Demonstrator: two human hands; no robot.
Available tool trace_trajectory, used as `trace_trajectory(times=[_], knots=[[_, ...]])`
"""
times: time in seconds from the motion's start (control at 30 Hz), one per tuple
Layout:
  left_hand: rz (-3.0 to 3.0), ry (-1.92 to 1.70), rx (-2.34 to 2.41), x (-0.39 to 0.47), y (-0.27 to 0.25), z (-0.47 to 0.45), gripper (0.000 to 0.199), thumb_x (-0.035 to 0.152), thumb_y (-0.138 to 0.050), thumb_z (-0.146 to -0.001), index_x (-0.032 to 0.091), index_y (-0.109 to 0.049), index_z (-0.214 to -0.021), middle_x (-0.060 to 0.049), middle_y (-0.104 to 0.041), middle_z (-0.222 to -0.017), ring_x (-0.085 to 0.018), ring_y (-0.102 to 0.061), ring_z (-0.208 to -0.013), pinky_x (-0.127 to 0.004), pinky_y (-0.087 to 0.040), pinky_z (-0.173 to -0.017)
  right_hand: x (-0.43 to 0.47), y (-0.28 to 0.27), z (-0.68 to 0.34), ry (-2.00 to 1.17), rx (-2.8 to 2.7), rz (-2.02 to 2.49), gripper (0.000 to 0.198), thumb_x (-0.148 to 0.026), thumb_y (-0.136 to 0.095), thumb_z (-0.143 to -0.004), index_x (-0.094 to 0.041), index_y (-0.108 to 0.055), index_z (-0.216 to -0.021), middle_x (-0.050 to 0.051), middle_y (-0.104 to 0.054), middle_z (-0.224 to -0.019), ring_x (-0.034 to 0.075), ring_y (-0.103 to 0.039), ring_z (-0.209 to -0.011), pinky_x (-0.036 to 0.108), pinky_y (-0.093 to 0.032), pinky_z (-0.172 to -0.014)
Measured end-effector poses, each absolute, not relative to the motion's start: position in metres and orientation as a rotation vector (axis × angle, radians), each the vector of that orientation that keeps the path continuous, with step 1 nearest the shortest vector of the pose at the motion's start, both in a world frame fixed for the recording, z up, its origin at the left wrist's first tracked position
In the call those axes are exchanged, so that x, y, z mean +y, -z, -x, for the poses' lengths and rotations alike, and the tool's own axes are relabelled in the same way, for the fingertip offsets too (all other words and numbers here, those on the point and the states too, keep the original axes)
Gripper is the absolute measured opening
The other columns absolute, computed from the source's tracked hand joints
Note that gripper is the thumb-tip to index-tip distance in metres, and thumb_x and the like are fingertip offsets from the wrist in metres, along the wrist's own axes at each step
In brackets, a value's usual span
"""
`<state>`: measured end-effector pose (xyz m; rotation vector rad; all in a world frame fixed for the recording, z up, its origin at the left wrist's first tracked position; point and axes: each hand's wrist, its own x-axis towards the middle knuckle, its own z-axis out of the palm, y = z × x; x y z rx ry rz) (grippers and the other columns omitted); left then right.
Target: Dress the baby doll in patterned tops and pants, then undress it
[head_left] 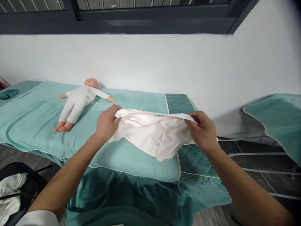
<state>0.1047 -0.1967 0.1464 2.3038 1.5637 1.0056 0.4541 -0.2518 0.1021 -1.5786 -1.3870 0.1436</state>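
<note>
A thin white garment point(156, 133) is stretched sideways in front of me, its top edge pulled nearly straight and the lower part hanging in loose folds. A small dark print and some pale coloured marks show along that edge; the garment's exact kind is unclear. My left hand point(108, 123) pinches its left corner. At the opposite corner, my right hand point(202, 130) grips the edge between thumb and fingers. Beyond my left hand, a baby doll point(80, 100) in a white long-sleeved suit lies face up on the bed, arms spread and feet toward me.
Light green sheets point(39, 116) cover the bed, with a dark green quilted cover point(199, 160) under them. A white wall point(141, 62) stands behind. To the right are metal rails point(258, 171) and a green cloth point(279, 116). A black chair point(35, 180) holding white cloth point(10, 194) is at lower left.
</note>
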Motion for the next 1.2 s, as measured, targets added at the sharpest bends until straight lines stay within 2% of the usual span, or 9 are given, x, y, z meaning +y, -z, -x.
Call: trace_trajectory(times=[0.17,0.27,0.4,0.53,0.63,0.77,0.83,1.03,1.2], knots=[[-2.443,-1.043,1.965,-0.209,-0.183,-0.084,0.017,0.024,-0.051,-0.091,0.023,-0.059,-0.106,-0.006,-0.071,-0.104,-0.025,-0.066,-0.088,-0.032,-0.043,-0.073,-0.244,-0.157,-0.431,0.095,-1.59,1.527,0.016,-0.027,-0.06,-0.082,-0.027,-0.07,-0.096,0.003,-0.072,-0.09,0.022,-0.064,-0.082,0.037,-0.049,-0.077],[-2.524,-0.799,2.14,-0.197,-0.192,-0.075,0.014,0.027,-0.049,-0.094,0.022,-0.059,-0.103,-0.008,-0.069,-0.098,-0.027,-0.067,-0.085,-0.033,-0.044,-0.072,-0.218,-0.173,-0.42,0.132,-1.826,1.649,0.024,-0.024,-0.054,-0.085,-0.029,-0.072,-0.101,0.004,-0.075,-0.103,0.026,-0.066,-0.093,0.041,-0.048,-0.082],[-2.573,-0.371,2.27,-0.152,-0.18,-0.07,0.022,0.03,-0.042,-0.097,0.018,-0.059,-0.103,-0.013,-0.069,-0.094,-0.03,-0.068,-0.083,-0.037,-0.046,-0.072,-0.164,-0.173,-0.405,0.022,-2.039,1.816,0.026,-0.036,-0.054,-0.092,-0.028,-0.074,-0.106,0.005,-0.076,-0.107,0.029,-0.066,-0.095,0.039,-0.047,-0.079],[-2.495,-0.318,2.332,-0.114,-0.145,-0.085,0.028,0.019,-0.036,-0.097,0.014,-0.058,-0.113,-0.018,-0.067,-0.108,-0.031,-0.067,-0.091,-0.039,-0.049,-0.074,-0.124,-0.147,-0.379,0.061,-2.1,1.996,0.029,-0.028,-0.049,-0.095,-0.021,-0.072,-0.111,0.014,-0.072,-0.11,0.032,-0.065,-0.098,0.043,-0.048,-0.083],[-2.552,-0.436,2.293,-0.107,-0.102,-0.109,0.038,0.01,-0.031,-0.095,0.013,-0.056,-0.124,-0.021,-0.06,-0.125,-0.034,-0.061,-0.111,-0.043,-0.048,-0.086,-0.12,-0.107,-0.345,0.192,-2.06,1.898,0.036,-0.015,-0.045,-0.093,-0.013,-0.064,-0.123,0.02,-0.064,-0.127,0.034,-0.058,-0.116,0.047,-0.044,-0.096],[-2.531,-0.417,1.791,-0.107,-0.042,-0.141,0.03,0.012,-0.039,-0.095,0.014,-0.06,-0.118,-0.016,-0.062,-0.124,-0.027,-0.059,-0.116,-0.038,-0.047,-0.096,-0.123,-0.048,-0.298,-0.167,-2.013,1.741,0.041,-0.019,-0.043,-0.095,-0.013,-0.058,-0.132,0.015,-0.061,-0.136,0.028,-0.053,-0.127,0.036,-0.04,-0.109],[-2.473,-0.42,1.758,-0.101,-0.023,-0.15,0.029,0.013,-0.042,-0.095,0.012,-0.06,-0.117,-0.016,-0.061,-0.129,-0.026,-0.057,-0.122,-0.037,-0.045,-0.102,-0.118,-0.028,-0.283,-0.254,-1.916,1.857,0.043,-0.022,-0.043,-0.095,-0.008,-0.055,-0.134,0.018,-0.058,-0.141,0.03,-0.048,-0.135,0.038,-0.035,-0.115],[-2.375,-0.514,1.958,-0.073,-0.017,-0.152,0.03,0.021,-0.041,-0.098,0.014,-0.058,-0.121,-0.017,-0.061,-0.131,-0.03,-0.053,-0.128,-0.044,-0.04,-0.105,-0.083,-0.01,-0.273,-0.264,-1.734,2.079,0.048,-0.022,-0.037,-0.096,0.003,-0.052,-0.133,0.031,-0.041,-0.154,0.037,-0.03,-0.149,0.053,-0.022,-0.121],[-2.426,-0.533,2.017,-0.068,-0.018,-0.147,0.031,0.026,-0.036,-0.101,0.013,-0.062,-0.111,-0.016,-0.066,-0.119,-0.032,-0.058,-0.118,-0.048,-0.04,-0.102,-0.068,-0.002,-0.27,-0.202,-1.676,2.117,0.055,-0.024,-0.037,-0.096,0.002,-0.044,-0.144,0.03,-0.034,-0.158,0.037,-0.023,-0.153,0.054,-0.019,-0.122]])
